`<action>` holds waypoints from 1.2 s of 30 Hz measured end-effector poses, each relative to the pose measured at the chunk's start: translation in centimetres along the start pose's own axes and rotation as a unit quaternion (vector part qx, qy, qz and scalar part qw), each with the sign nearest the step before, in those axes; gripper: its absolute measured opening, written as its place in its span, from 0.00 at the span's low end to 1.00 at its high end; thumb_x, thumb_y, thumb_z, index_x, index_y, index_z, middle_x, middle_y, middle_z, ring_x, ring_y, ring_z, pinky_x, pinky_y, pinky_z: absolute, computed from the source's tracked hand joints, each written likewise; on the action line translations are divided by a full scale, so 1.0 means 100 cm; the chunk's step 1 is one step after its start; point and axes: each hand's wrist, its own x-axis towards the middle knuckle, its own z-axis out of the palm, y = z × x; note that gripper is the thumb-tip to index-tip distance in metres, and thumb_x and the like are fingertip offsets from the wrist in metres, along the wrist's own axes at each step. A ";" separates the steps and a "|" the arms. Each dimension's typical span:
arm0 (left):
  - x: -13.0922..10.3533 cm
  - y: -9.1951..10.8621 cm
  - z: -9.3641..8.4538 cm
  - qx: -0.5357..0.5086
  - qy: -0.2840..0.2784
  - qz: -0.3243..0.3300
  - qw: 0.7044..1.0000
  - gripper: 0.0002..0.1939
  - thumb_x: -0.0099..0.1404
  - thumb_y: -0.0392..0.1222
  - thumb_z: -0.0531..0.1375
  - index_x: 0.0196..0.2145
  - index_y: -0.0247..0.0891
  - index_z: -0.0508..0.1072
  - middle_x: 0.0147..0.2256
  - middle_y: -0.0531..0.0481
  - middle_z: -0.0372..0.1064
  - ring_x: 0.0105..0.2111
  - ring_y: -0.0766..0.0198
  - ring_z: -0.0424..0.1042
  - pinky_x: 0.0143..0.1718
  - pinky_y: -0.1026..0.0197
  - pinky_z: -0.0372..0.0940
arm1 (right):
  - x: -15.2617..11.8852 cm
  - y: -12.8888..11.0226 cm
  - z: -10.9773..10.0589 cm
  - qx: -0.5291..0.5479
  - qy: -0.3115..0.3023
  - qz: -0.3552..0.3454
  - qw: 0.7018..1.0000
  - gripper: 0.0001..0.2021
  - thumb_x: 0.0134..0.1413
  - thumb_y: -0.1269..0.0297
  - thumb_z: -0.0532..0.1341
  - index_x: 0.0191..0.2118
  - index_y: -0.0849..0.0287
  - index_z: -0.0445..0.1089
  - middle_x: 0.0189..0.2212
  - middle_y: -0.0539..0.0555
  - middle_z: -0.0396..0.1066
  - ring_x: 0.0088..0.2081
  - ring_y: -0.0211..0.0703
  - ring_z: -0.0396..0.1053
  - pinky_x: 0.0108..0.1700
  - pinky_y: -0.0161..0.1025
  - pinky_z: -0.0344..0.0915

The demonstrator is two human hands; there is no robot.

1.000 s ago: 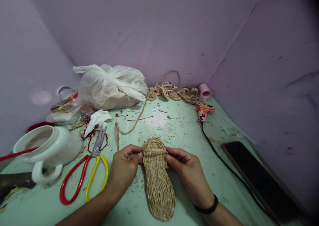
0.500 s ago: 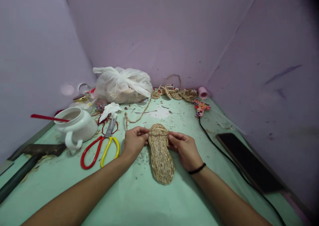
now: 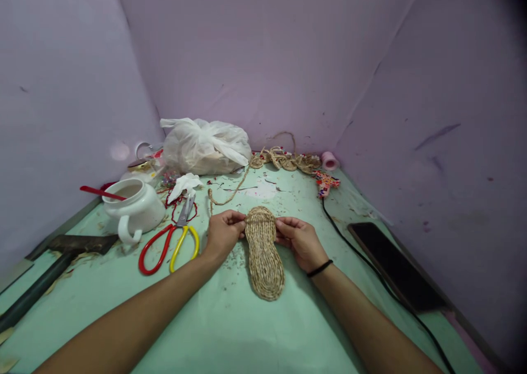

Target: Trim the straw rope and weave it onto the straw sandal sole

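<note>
A sole-shaped piece of coiled straw rope, a woven sandal sole [image 3: 265, 264], lies with its heel end toward me on the green tabletop. A band of rope crosses its far end. My left hand [image 3: 224, 234] pinches the sole's left edge near that band. On the opposite edge, the fingers of my right hand [image 3: 300, 241] pinch it too; a black band circles that wrist. Left of my left hand are scissors [image 3: 181, 228] with one red and one yellow handle. A length of straw rope [image 3: 230, 197] runs from behind my left hand toward the back.
At left stand a white pot [image 3: 138, 206] with a red stick and a hammer-like tool [image 3: 82, 245]. A knotted white plastic bag [image 3: 206, 146] and straw pieces [image 3: 284, 158] line the back. Right are a beaded glue gun-like object [image 3: 326, 183], its black cord, and a phone [image 3: 395, 267].
The view has shifted slightly, so the surroundings appear moved. Both hands keep their pinch on the sole's far end, which stays in nearly the same place.
</note>
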 end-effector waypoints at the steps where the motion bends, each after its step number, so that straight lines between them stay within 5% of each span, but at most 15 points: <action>1: 0.000 0.000 0.000 0.000 0.000 0.000 1.000 0.05 0.40 0.31 0.60 0.21 0.32 0.70 0.16 0.57 0.65 0.15 0.73 0.63 0.16 0.70 0.62 | 0.000 0.000 0.000 0.000 0.000 -0.001 1.000 0.08 0.29 0.70 0.68 0.21 0.64 0.69 0.16 0.49 0.69 0.18 0.32 0.66 0.22 0.30 0.67; 36: 0.002 -0.005 0.000 0.020 -0.005 0.010 1.000 0.05 0.40 0.31 0.60 0.20 0.33 0.70 0.15 0.57 0.64 0.15 0.73 0.61 0.16 0.70 0.59 | -0.001 0.003 0.003 -0.031 0.035 -0.025 0.999 0.05 0.32 0.75 0.65 0.18 0.63 0.68 0.13 0.49 0.69 0.17 0.33 0.66 0.22 0.31 0.67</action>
